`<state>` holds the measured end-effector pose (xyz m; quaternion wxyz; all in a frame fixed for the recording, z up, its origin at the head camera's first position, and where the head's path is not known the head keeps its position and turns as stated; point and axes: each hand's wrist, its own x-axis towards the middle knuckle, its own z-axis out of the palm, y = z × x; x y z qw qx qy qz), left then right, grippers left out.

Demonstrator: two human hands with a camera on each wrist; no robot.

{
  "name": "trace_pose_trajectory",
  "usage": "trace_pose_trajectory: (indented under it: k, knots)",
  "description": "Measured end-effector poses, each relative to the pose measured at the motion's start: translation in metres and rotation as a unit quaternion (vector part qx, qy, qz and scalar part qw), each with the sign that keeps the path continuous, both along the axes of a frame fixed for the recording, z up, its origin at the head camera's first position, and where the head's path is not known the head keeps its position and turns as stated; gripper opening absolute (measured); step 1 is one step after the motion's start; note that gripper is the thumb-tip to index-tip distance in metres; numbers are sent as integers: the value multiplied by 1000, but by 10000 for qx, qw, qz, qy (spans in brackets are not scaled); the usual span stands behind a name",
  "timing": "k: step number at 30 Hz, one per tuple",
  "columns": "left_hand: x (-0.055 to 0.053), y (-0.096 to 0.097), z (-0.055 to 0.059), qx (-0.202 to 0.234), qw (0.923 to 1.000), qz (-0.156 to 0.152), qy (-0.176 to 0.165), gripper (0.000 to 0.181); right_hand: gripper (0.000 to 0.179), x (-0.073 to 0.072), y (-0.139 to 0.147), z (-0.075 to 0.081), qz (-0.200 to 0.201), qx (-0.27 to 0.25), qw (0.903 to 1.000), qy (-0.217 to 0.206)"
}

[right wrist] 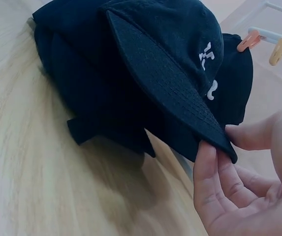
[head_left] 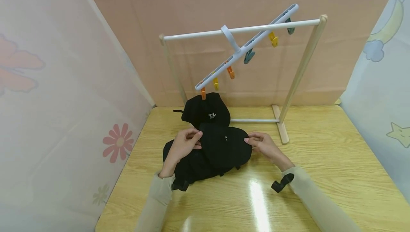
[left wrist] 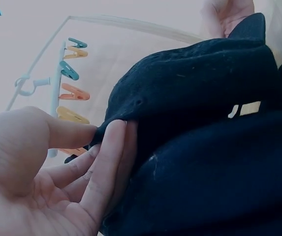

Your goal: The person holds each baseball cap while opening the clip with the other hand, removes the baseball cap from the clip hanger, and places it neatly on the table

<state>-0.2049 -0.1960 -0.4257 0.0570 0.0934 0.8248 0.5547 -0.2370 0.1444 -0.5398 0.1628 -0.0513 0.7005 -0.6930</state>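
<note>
A black baseball cap (head_left: 221, 145) with a small white mark on its front is stretched between both hands. My left hand (head_left: 184, 145) pinches the cap's edge between thumb and fingers. On the other side, my right hand (head_left: 264, 145) pinches the brim (right wrist: 165, 81), thumb above and fingers below. Behind it, a second black cap (head_left: 205, 109) with a white emblem appears to hang from the orange clip (head_left: 203, 94) at the hanger's near left end. More black items (head_left: 195, 168) lie heaped on the table under the held cap; their kind is hard to tell.
A white clip hanger (head_left: 238, 54) with several coloured clips hooks slantwise over the rail (head_left: 198, 35) of a wooden-legged rack. The rack's right foot (head_left: 280, 125) rests on the wood-grain table (head_left: 326, 161). Patterned sheets (head_left: 73, 93) enclose the sides.
</note>
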Motion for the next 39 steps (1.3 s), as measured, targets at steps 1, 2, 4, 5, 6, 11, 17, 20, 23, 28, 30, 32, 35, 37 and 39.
trace_pose_trajectory:
  k: [1,2,4,5,6,11,17,20,23,28,30,32,35,37,39]
  knots:
    - [-1,0,-1,-62,10000,29,21,21,57,0,-1,-1,-8,53,10000,5]
    - [-1,0,-1,-116,9999,65,36,21,56,-1,-2,-2,-34,72,10000,-5]
    - [-2,0,-2,-229,9996,128,90,20,55,-1,-3,-5,-74,121,9999,7]
    - [-3,0,-2,-284,9994,155,116,20,54,-2,-4,-6,-120,172,9998,21]
    - [-2,0,-2,-344,9991,185,142,19,53,-2,-6,-8,-158,245,9996,53]
    - [-1,1,-2,-589,9974,345,247,19,51,-4,-11,-12,-303,487,9983,136]
    - [2,2,-2,-839,9947,501,327,18,52,-6,-15,-13,-289,456,9985,68]
    - [2,2,-3,-943,9936,501,377,18,51,-7,-17,-13,-283,519,9982,56]
    - [2,2,-5,-1042,9926,462,413,18,52,-9,-20,-14,-318,658,9973,93]
    - [3,3,-8,-1286,9903,462,257,18,53,-12,-22,-17,-336,1011,9941,210]
    - [4,4,-8,-1386,9890,473,184,19,52,-14,-21,-18,-336,1063,9935,207]
    - [4,5,-8,-1466,9880,452,166,19,51,-14,-22,-18,-338,1075,9934,212]
    - [4,5,-9,-1649,9852,430,168,20,47,-15,-22,-19,-362,1066,9934,221]
    - [4,6,-10,-1752,9835,419,172,21,44,-15,-23,-19,-382,1087,9931,223]
    - [4,6,-10,-1811,9825,421,150,21,43,-15,-24,-19,-387,1124,9927,214]
